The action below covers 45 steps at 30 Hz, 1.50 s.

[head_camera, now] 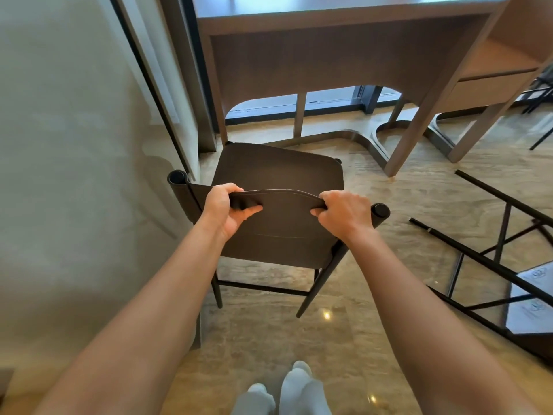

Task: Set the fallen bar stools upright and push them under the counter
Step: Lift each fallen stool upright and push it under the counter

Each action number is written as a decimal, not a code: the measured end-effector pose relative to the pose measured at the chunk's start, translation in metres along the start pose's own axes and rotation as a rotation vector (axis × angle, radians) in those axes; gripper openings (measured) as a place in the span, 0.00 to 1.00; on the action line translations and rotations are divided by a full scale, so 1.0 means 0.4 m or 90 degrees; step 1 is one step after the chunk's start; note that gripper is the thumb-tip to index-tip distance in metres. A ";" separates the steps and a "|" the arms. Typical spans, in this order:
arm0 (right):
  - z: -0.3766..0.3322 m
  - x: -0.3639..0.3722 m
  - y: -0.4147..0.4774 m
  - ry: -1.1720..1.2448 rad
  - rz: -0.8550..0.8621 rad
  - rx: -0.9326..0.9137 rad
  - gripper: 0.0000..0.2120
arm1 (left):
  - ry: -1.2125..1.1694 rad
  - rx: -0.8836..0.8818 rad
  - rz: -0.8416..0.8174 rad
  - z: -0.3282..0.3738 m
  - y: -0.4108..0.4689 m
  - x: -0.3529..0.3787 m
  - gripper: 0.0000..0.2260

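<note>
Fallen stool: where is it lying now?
In the head view, the fallen stool lies on the floor at right, beside the upright stool near the counter leg.

Glossy beige marble floor, pale wall, low window

A dark brown bar stool stands upright on the glossy stone floor. Both grips hold the top edge of its backrest: the left grip near the stool's left post, the right grip near its right post, fingers curled over the rim and thumbs on the near side. Just beyond the stool stands the wooden table, the stool's seat not yet under it. Right of the stool, a second stool lies fallen, black legs sideways. Behind the stool are two feet in white socks; left of the stool, a pale wall.
</note>
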State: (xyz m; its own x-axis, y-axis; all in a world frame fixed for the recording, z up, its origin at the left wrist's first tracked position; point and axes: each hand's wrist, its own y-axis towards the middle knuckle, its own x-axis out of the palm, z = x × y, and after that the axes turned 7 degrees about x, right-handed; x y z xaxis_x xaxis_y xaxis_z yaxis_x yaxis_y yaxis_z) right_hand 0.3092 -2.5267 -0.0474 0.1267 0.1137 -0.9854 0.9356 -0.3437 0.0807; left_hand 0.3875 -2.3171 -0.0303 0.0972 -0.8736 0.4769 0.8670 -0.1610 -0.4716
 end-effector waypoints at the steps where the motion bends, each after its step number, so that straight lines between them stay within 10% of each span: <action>1: -0.013 0.005 -0.005 -0.001 0.001 -0.004 0.09 | -0.013 -0.002 0.000 0.000 -0.003 -0.018 0.04; 35: -0.156 0.070 -0.071 -0.048 -0.045 -0.027 0.10 | -0.077 -0.035 0.016 0.001 -0.015 -0.220 0.18; 45: -0.204 0.005 -0.154 0.669 0.031 0.111 0.14 | 0.022 -0.076 0.086 0.002 -0.019 -0.220 0.19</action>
State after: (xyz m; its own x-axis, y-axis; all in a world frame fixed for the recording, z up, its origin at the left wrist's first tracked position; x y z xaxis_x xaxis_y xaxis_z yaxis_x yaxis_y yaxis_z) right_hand 0.2788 -2.4291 -0.0420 0.4620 0.8143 -0.3513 0.8719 -0.4895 0.0120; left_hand 0.3729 -2.2387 -0.0682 0.1905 -0.9062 0.3776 0.7822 -0.0924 -0.6161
